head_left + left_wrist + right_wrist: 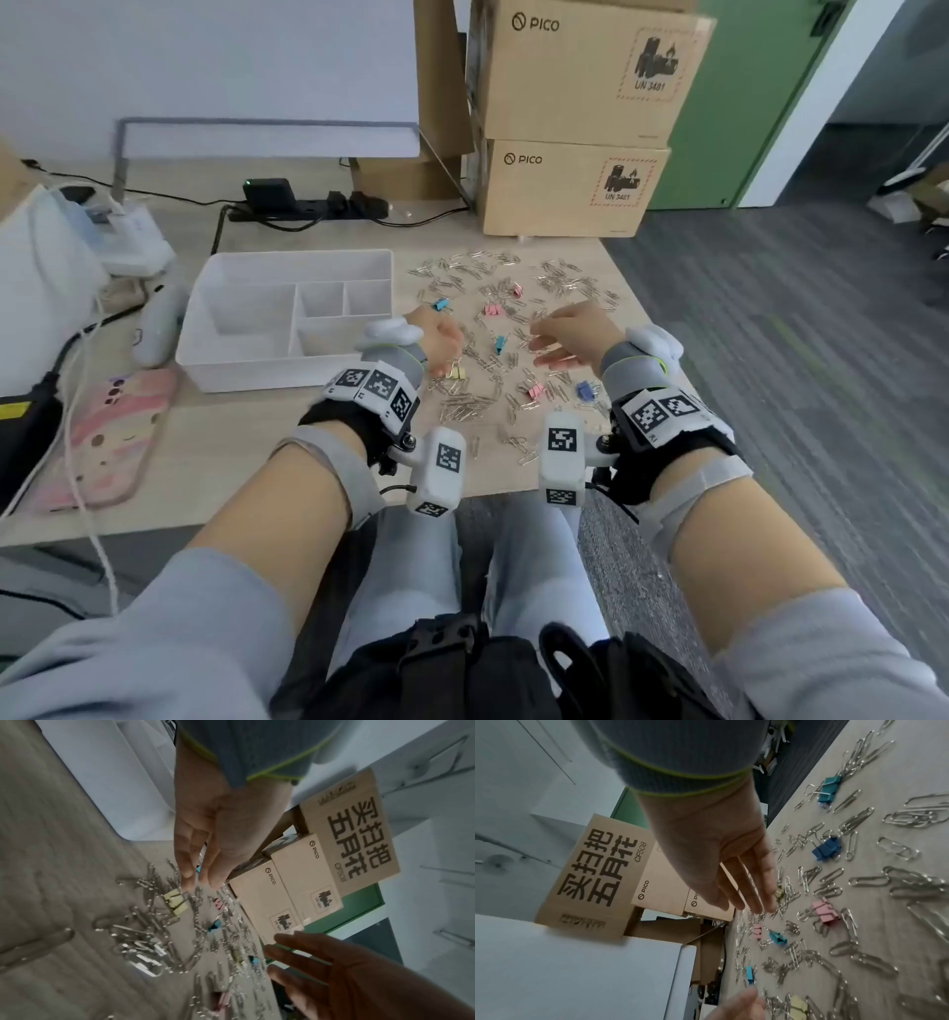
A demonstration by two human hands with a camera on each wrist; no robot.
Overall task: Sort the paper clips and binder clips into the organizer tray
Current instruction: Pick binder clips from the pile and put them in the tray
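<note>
Head cam looked forward and down from above the lap, covering the whole desk (154,514). Wrist cams sat low and close over the paper clips (867,882), each rolled sideways, looking along the fingers. All three shared the clip scatter and the stacked PICO boxes (575,185).

This is an office — grey striped carpet tiles (770,329) cover the floor at the right of the head view, and a green partition panel (739,103) with a white post stands at the upper right. Along the back of the pale wood-grain surface (246,452) lie a black power strip (308,208) with plugged-in cables and stacked PICO shipping cartons (570,185) — with white equipment (123,236) at the left edge.
</note>
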